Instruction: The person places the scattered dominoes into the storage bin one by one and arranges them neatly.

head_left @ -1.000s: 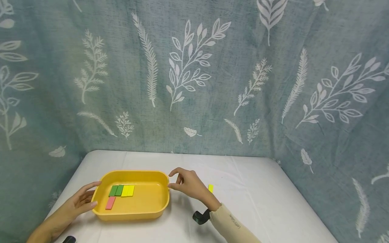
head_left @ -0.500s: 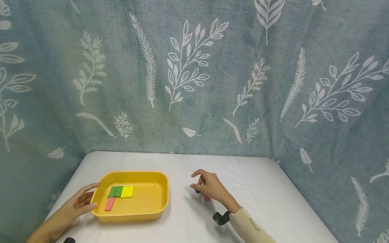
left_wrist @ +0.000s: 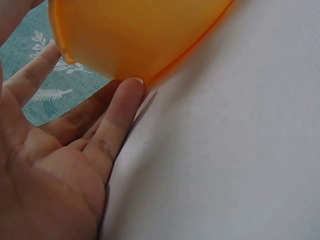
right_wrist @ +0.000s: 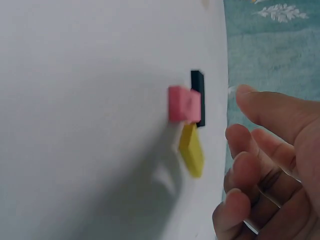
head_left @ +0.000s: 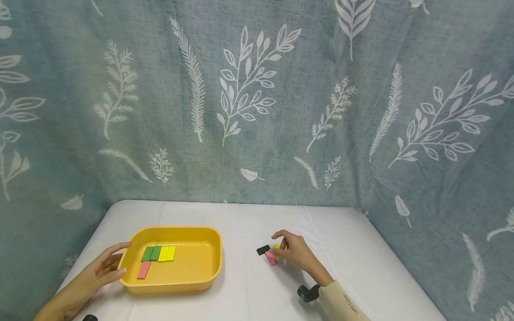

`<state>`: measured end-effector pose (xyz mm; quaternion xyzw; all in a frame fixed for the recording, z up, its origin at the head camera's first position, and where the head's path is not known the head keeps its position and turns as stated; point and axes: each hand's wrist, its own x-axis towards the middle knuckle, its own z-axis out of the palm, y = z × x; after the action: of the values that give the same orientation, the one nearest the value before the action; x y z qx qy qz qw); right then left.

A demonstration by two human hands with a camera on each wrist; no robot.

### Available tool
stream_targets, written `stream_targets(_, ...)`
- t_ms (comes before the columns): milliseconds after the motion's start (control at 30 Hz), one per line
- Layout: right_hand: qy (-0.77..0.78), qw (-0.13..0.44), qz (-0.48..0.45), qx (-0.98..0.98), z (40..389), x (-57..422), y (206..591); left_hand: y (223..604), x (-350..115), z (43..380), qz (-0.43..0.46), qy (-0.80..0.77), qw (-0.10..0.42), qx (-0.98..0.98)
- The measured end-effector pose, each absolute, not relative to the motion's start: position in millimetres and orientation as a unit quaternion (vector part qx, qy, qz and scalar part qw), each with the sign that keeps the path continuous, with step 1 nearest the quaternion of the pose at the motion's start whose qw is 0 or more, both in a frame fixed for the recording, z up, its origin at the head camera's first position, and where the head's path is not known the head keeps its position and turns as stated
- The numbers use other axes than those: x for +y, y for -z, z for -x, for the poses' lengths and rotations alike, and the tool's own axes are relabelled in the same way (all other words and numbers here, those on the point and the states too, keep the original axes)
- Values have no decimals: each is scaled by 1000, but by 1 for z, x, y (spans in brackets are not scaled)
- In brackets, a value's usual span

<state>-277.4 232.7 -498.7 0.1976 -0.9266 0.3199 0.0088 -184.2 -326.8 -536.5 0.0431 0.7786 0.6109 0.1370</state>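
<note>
- Blue-green leaf-printed fabric [head_left: 257,191] is hung behind a white-covered table [head_left: 341,249].
- Picking up loose blocks is judged to be the step in hand: the right hand [head_left: 299,252], thumb and fingers bent and parted, seems to hold nothing; contact with the small yellow rectangular block [right_wrist: 191,152] cannot be told.
- Close by lie a pink rectangular block [head_left: 271,258] and a black rectangular block [head_left: 263,249].
- At the yellow plastic tray [head_left: 201,267], the left end is touched by the left hand [head_left: 106,266], its fingers spread.
- Next, a narrow pinch would be called for, neighbours undisturbed.
- Open room is left in the tray's right half; its raised rim would need clearing.
</note>
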Motion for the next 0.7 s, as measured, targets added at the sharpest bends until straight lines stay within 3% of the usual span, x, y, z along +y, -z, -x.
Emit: stream_targets(700, -313, 1, -151, -938, 281, 257, 523, 535, -326, 185, -26, -611, 139, 779)
